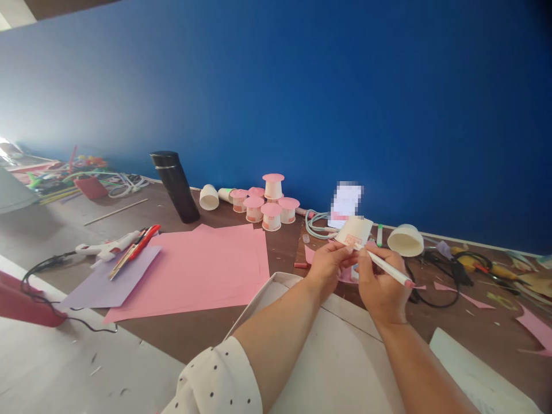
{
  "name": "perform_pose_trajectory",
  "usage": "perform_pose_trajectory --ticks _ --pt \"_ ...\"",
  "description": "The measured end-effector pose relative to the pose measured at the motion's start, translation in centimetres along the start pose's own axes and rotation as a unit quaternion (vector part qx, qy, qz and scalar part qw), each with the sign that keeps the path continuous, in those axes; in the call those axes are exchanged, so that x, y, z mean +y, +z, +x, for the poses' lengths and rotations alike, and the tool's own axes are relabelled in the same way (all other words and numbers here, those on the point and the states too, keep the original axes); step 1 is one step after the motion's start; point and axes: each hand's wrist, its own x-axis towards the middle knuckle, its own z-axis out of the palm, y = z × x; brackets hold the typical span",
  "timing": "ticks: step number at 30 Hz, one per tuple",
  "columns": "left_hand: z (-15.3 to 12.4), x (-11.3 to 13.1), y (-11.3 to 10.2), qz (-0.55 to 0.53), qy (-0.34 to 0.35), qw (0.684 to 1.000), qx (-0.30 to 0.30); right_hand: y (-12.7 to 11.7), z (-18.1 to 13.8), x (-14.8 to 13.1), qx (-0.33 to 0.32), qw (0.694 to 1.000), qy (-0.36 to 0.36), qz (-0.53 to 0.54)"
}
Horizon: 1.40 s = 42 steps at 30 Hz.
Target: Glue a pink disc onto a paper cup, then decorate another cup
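Observation:
A small white paper cup with reddish drawn marks on its side is tilted between the fingertips of my left hand. My right hand is closed round a white marker with a pink-red end; its other end meets the cup's side, and the tip is hidden by fingers. Just behind the hands, a pixelated phone screen leans near the wall. Left of it stand several finished-looking cups with pink paper discs on top, one cup raised above the others.
Pink sheets lie left, with a purple sheet, a red cutter and a white glue gun. A black bottle stands behind them. At right are an overturned cup, cables and pink scraps. A blue wall bounds the back.

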Motion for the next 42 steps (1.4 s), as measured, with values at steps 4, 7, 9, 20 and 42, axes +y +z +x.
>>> perform_pose_trajectory --ticks 4,7,9,20,42 --pt "-0.03 -0.03 0.06 -0.002 0.003 1.000 0.000 -0.03 0.03 -0.06 0.003 1.000 -0.009 -0.011" --pt "-0.13 0.01 0.14 -0.004 -0.001 1.000 0.002 0.00 -0.04 0.07 0.004 1.000 -0.001 -0.007" --pt "-0.20 0.07 0.18 -0.001 -0.005 1.000 0.005 0.06 -0.12 0.27 0.004 1.000 0.009 -0.002" --pt "-0.11 0.01 0.00 0.006 -0.002 1.000 -0.001 -0.03 -0.13 0.32 -0.003 1.000 0.016 -0.005" --pt "0.33 -0.66 -0.43 0.017 0.009 1.000 -0.007 -0.18 0.01 -0.04 -0.013 1.000 -0.002 0.004"
